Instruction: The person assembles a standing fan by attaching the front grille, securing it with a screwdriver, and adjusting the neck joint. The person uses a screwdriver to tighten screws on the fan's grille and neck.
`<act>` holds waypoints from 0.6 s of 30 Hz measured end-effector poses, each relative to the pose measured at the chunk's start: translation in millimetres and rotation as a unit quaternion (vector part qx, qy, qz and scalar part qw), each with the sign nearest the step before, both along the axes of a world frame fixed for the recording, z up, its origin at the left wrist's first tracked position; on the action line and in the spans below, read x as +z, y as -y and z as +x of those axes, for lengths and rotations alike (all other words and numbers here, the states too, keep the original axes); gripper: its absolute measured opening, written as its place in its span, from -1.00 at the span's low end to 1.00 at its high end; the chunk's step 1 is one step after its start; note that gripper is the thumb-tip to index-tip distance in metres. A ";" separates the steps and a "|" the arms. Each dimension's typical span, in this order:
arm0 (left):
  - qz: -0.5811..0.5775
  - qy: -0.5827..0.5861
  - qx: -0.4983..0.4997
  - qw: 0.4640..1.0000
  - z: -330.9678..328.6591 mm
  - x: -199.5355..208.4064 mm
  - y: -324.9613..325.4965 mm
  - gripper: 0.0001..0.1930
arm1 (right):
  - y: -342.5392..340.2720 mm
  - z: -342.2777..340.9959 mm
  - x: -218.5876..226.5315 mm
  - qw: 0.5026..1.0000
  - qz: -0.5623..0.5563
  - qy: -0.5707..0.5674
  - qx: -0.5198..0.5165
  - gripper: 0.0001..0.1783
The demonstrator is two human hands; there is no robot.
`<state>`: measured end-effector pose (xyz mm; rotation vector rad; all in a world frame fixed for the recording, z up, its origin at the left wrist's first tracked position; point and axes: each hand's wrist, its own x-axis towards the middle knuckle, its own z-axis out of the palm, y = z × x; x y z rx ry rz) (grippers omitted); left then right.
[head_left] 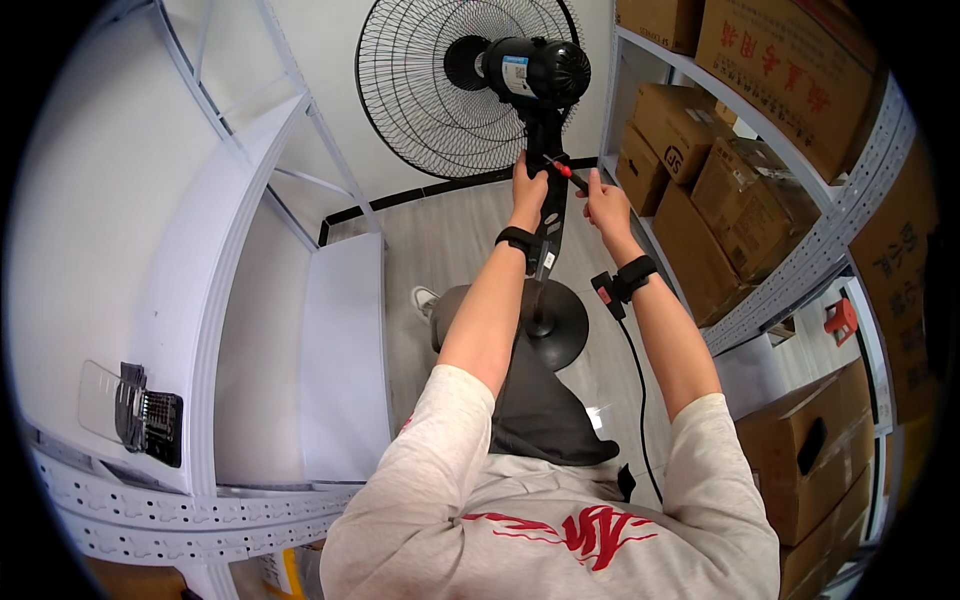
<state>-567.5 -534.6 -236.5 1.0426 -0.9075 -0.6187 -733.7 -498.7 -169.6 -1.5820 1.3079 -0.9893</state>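
A black pedestal fan (543, 125) stands in front of me, its wire grille (420, 95) facing away and its rounded motor housing (540, 72) toward me. My left hand (528, 192) is closed around the fan's neck, just below the motor. In my right hand (607, 208) is a screwdriver (566, 172) with a red and black handle. Its thin shaft points left, with the tip at the neck close to my left thumb. Whether the tip sits in a screw is too small to tell. The round black base (565, 335) rests on the floor by my legs.
White metal shelving (340, 330) runs along the left, holding a black slotted plastic part (160, 425). Cardboard boxes (745, 205) fill the right-hand racks, near a red object (840, 321). A black cable (640, 380) hangs from my right wrist strap (634, 277).
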 end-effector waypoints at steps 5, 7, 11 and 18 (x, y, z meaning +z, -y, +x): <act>-0.043 -0.013 0.068 0.997 -9.7 0.6 -12.8 -0.46 | -5.1 8.9 -12.6 0.975 -0.202 -0.041 -0.086 -0.58; -0.074 -0.004 0.094 0.993 -12.9 -8.0 -14.9 -0.51 | -11.6 7.8 -6.1 0.973 -0.205 -0.052 -0.092 -0.62; -0.107 0.092 0.188 0.972 -22.7 -15.5 -9.4 -0.58 | -13.3 7.2 1.4 0.989 -0.132 0.055 -0.045 -0.59; -0.104 0.114 0.170 0.973 -15.4 -19.2 -12.9 -0.56 | -14.1 9.5 7.0 0.980 -0.170 -0.077 -0.064 -0.64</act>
